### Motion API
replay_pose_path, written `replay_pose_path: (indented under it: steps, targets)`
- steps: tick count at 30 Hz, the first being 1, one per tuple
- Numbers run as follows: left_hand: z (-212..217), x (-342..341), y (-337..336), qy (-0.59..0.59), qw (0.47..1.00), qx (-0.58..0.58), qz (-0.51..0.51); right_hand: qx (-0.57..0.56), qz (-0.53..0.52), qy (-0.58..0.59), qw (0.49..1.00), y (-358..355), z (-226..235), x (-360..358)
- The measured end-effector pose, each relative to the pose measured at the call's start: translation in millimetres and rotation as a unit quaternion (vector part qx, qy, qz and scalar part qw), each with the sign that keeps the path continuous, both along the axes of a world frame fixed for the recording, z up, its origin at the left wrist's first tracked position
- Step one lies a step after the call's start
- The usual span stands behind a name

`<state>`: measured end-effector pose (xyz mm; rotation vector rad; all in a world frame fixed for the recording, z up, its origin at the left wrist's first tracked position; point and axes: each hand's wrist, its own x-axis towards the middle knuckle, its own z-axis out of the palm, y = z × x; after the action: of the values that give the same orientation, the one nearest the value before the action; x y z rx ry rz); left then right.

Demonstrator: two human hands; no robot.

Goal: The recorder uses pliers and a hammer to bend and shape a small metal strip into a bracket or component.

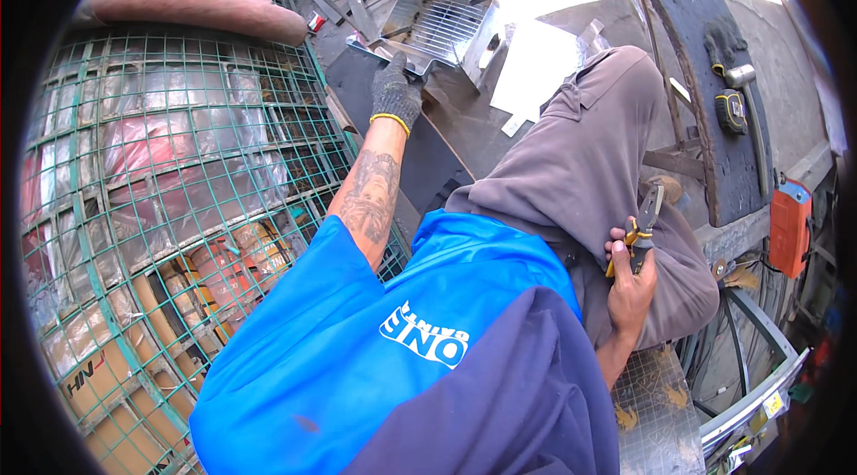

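Note:
My left hand (397,98), in a dark grey work glove with a yellow cuff, reaches forward. Its fingers are closed on the near edge of a shiny sheet-metal box (486,33) with a wire grate (444,24) inside. The box sits tilted on the ground ahead, and the glove hides part of its rim. Beside my right thigh, my bare right hand (632,289) grips a pair of pliers (653,207) with yellow-and-black handles. The jaws point up and away from me, touching nothing.
A green wire cage (80,162) with wrapped goods and cartons stands on my left. White sheets (538,64) lie beyond the box. To the right, a dark bench (687,37) carries a hammer (740,76), a tape measure (730,112) and a glove (724,36). An orange case (789,227) is nearby.

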<state>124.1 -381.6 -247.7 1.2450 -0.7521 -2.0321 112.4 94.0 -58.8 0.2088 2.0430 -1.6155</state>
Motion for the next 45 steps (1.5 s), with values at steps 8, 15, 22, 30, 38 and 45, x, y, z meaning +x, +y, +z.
replay_pose_path:
  steps: [8, 15, 22, 30, 38, 45]
  targets:
    - [-6.8, 1.7, 33.5, 0.036, 0.999, 0.024, -0.019, 0.024, 0.001, 0.001, 1.0, -2.4, 2.0, 1.3]
    - [-17.1, -2.8, 27.5, -0.077, 0.983, -0.086, -0.142, 0.025, 0.004, 0.011, 1.0, -0.3, -2.6, 0.6]
    - [-2.5, -10.9, 37.0, -0.075, 0.988, -0.046, -0.13, 0.019, -0.004, 0.002, 1.0, 0.7, -4.3, 1.0]
    - [-28.0, 16.2, 33.3, -0.337, 0.714, -0.496, -0.361, 0.021, 0.01, -0.002, 1.0, -3.6, -1.1, 0.7]
    - [-4.6, -10.8, 48.5, -0.039, 0.996, 0.014, -0.081, 0.025, 0.001, -0.005, 1.0, -3.4, -1.0, 1.2]
    - [4.1, -9.6, 51.8, -0.056, 0.996, 0.002, -0.072, 0.021, 0.012, -0.002, 1.0, -4.2, -0.2, 1.0]
